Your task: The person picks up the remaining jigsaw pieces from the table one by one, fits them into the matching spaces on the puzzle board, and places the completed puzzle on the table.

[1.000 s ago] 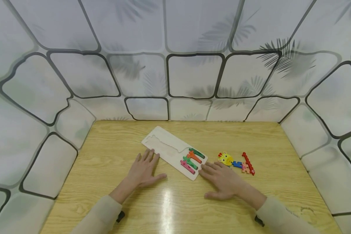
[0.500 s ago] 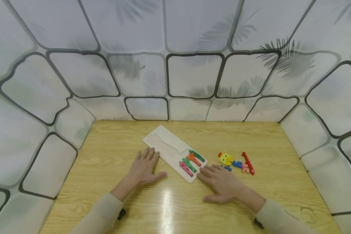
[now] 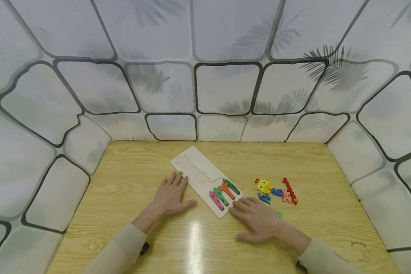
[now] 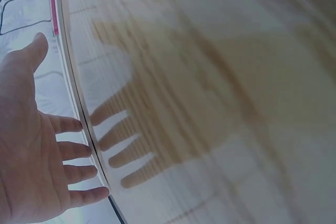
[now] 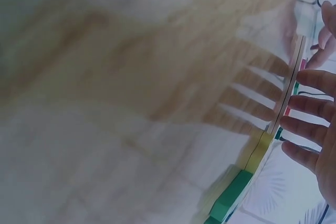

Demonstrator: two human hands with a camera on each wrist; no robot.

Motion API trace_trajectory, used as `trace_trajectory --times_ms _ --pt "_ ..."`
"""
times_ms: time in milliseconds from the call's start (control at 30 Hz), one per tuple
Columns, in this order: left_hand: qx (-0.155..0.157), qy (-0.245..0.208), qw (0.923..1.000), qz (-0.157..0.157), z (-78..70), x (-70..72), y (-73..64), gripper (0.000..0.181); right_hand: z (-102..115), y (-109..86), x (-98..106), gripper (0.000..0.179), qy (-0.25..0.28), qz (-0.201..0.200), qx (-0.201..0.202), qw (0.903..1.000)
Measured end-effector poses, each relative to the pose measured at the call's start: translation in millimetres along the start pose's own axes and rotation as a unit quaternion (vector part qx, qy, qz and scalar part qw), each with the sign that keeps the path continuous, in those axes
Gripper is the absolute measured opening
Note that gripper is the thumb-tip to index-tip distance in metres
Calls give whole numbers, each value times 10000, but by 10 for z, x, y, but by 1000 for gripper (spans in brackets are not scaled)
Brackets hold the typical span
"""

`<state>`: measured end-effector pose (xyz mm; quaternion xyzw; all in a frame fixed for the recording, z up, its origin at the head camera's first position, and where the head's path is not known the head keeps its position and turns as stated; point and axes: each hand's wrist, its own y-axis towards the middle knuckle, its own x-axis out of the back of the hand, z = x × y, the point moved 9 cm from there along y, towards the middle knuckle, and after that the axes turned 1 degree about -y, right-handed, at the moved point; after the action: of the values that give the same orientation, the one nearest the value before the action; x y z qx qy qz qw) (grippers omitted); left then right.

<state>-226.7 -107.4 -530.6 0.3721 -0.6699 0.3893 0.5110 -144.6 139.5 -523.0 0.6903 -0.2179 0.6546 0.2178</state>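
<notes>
We see the worktop (image 3: 130, 163) filling the lower half of the frame and, near its middle, the white board (image 3: 203, 185) lying with its long axis from upper left to lower right. We judge that any shift of the board turns on its place between the two hands: it lies right and slightly up from the left hand (image 3: 166, 198), whose fingertips reach its long lower-left edge, and to the upper left of the right hand (image 3: 258, 219), whose fingertips reach its short lower-right end. Both hands are released, fingers straight and holding nothing; we cannot tell whether they press the rim or merely rest at it. The outlined recess (image 3: 192, 167) points toward the upper left. Right of the board, the loose red strip (image 3: 290, 191) tilts steeply, upper left to lower right. At the board's lower-right end, nearer the right hand, we find the orange piece (image 3: 227, 191), dark green piece (image 3: 231, 187), green piece (image 3: 221, 197) and pink piece (image 3: 217, 201), slanting roughly along the board. Above the right hand lie the yellow giraffe head (image 3: 263, 185) and, smaller, a blue connector (image 3: 277, 192).
</notes>
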Motion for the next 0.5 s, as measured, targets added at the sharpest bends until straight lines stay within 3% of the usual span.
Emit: trace_trajectory --times_ms 267,500 --pt "59 21 9999 116 -25 -15 31 102 80 -5 38 83 -7 -73 90 9999" --pt "62 78 9999 39 -46 -10 68 100 152 -2 25 80 60 -64 137 9999"
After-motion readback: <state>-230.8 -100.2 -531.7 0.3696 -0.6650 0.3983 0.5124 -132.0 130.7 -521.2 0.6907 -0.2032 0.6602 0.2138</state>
